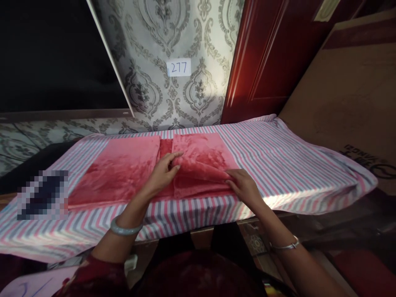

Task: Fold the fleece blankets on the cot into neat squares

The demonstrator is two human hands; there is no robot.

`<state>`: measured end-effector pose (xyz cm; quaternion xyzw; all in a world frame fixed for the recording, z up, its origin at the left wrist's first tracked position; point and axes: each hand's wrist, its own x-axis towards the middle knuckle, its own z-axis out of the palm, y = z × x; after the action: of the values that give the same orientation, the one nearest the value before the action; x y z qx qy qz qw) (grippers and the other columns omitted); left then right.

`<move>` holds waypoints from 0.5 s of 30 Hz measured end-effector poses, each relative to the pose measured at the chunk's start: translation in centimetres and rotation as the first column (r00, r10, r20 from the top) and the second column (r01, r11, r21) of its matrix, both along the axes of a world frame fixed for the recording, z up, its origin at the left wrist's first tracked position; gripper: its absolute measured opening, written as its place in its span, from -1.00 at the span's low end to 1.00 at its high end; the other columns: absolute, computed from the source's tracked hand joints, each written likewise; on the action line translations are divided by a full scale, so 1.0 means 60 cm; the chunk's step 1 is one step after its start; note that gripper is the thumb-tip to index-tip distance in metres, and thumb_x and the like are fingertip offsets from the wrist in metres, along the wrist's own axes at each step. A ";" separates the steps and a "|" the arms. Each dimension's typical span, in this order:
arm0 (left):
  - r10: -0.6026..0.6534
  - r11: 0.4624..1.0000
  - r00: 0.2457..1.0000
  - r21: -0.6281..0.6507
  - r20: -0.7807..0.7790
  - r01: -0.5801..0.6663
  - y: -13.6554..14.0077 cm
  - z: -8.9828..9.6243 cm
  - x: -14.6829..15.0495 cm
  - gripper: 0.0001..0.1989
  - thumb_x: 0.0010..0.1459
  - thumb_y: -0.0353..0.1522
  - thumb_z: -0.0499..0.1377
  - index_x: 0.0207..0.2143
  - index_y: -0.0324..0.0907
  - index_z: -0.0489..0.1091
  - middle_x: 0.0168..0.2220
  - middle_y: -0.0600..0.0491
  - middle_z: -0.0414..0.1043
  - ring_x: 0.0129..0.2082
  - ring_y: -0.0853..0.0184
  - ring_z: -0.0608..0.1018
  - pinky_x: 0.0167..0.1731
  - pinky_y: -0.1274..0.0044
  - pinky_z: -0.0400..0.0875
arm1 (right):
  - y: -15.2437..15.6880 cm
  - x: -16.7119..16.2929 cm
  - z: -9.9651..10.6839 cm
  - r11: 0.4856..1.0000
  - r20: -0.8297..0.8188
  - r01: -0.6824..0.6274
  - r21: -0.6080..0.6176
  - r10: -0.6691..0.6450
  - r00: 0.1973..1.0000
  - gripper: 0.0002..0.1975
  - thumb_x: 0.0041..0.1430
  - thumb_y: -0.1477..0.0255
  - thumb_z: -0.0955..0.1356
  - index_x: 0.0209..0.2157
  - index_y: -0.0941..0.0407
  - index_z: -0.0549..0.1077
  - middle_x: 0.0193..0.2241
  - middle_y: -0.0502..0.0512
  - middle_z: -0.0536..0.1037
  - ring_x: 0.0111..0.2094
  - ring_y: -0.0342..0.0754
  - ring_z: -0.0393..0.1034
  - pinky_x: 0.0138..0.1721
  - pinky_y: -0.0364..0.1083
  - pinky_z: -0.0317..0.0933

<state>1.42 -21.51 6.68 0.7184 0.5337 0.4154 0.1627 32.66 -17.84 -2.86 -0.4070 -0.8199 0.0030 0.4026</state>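
A pink plush cloth lies spread on a table covered with a pink, white and grey striped sheet. Its right part is folded over into a thicker layered section. My left hand rests on the cloth near the middle fold, fingers pinching the edge of the folded layer. My right hand grips the near right corner of the folded layers. Both wrists wear bangles.
A patterned grey wall with a paper label reading 277 stands behind the table. A dark red door is at the back right, a large cardboard box at the right. A dark screen fills the upper left.
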 end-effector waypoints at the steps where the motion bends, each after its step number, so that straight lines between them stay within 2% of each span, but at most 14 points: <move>1: 0.015 0.999 0.997 0.040 -0.072 -0.012 0.000 -0.005 -0.001 -0.60 0.15 -0.46 0.12 0.05 -0.15 0.44 -0.05 -0.04 0.51 -0.04 0.23 0.51 0.01 0.37 0.39 | 0.000 0.000 0.002 0.999 0.009 0.027 0.024 -0.027 1.000 -0.78 0.31 0.39 0.27 -0.13 0.10 0.53 -0.24 0.20 0.59 -0.17 0.13 0.44 -0.14 0.08 0.36; 5: 0.100 0.980 0.956 0.193 -0.277 -0.046 -0.016 -0.041 -0.009 -0.74 0.23 -0.45 0.07 -0.08 -0.16 0.46 -0.22 -0.02 0.45 -0.15 0.23 0.50 -0.11 0.38 0.44 | -0.002 0.003 -0.001 0.983 -0.004 0.157 0.094 -0.157 0.988 -0.75 0.30 0.50 0.21 -0.12 0.06 0.48 -0.24 0.19 0.55 -0.16 0.13 0.40 -0.12 0.08 0.31; 9: 0.125 0.961 0.893 0.275 -0.433 -0.001 -0.048 -0.099 -0.017 -0.77 0.21 -0.48 0.05 -0.18 -0.18 0.47 -0.24 -0.06 0.42 -0.19 0.20 0.49 -0.19 0.38 0.45 | -0.003 0.015 -0.024 0.989 0.047 0.142 0.052 -0.144 0.988 -0.72 0.26 0.52 0.20 -0.09 0.06 0.45 -0.23 0.20 0.53 -0.15 0.17 0.37 -0.09 0.12 0.28; 12: 0.101 0.954 0.895 0.298 -0.435 0.037 -0.064 -0.133 -0.025 -0.73 0.19 -0.50 0.03 -0.15 -0.16 0.48 -0.06 -0.11 0.43 -0.07 0.18 0.49 -0.12 0.36 0.47 | -0.006 0.025 -0.036 0.989 0.014 0.145 0.034 -0.146 0.989 -0.75 0.23 0.50 0.23 -0.11 0.06 0.46 -0.24 0.20 0.52 -0.15 0.17 0.36 -0.10 0.13 0.28; 15: 0.065 0.957 0.927 0.288 -0.369 0.048 -0.066 -0.145 -0.034 -0.72 0.23 -0.47 0.03 -0.09 -0.14 0.46 -0.01 -0.10 0.46 0.00 0.19 0.50 -0.01 0.32 0.46 | -0.009 0.032 -0.035 0.990 -0.027 0.138 -0.006 -0.138 0.990 -0.76 0.25 0.47 0.25 -0.10 0.06 0.47 -0.23 0.19 0.52 -0.14 0.16 0.37 -0.10 0.11 0.29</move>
<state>-0.63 -25.49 -2.02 0.7981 0.4910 0.3453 -0.0519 34.60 -18.38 -4.95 -0.4635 -0.7842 -0.0179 0.4121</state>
